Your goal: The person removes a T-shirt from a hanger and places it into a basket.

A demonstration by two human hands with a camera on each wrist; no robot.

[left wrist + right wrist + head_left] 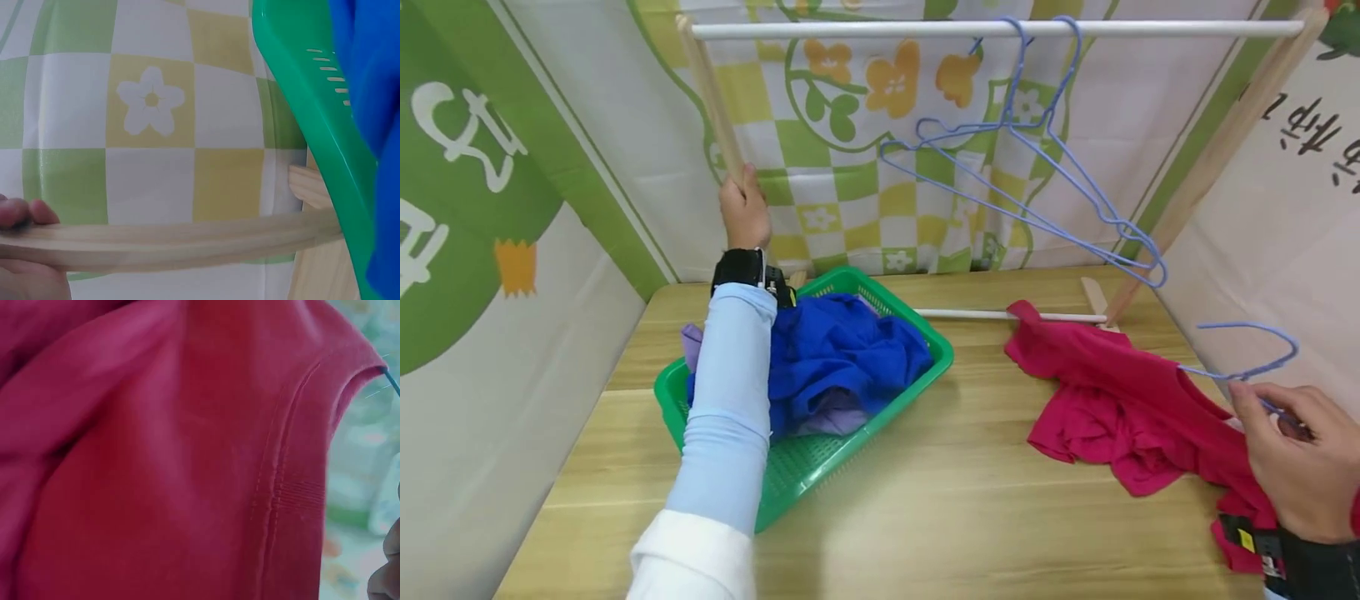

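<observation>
With my left hand [747, 212] I grip the left wooden post [715, 104] of a clothes rack; the left wrist view shows fingers and thumb round this post [187, 247]. My right hand [1303, 454], at the right edge, pinches a blue wire hanger [1247, 324] just below its hook. On that hanger hangs a red shirt [1112, 375], its lower folds against the table. Stitched neckline and red cloth [187, 487] fill most of the right wrist view. The hanger's lower part is hidden inside the shirt.
A green basket [943, 354] holding blue clothes [842, 350] and some purple cloth [835, 414] stands under my left forearm. Two blue hangers [1011, 125] hang from the rack's white top rail [865, 31]. A lower white bar [962, 314] runs behind the shirt. Printed fabric walls surround the wooden table.
</observation>
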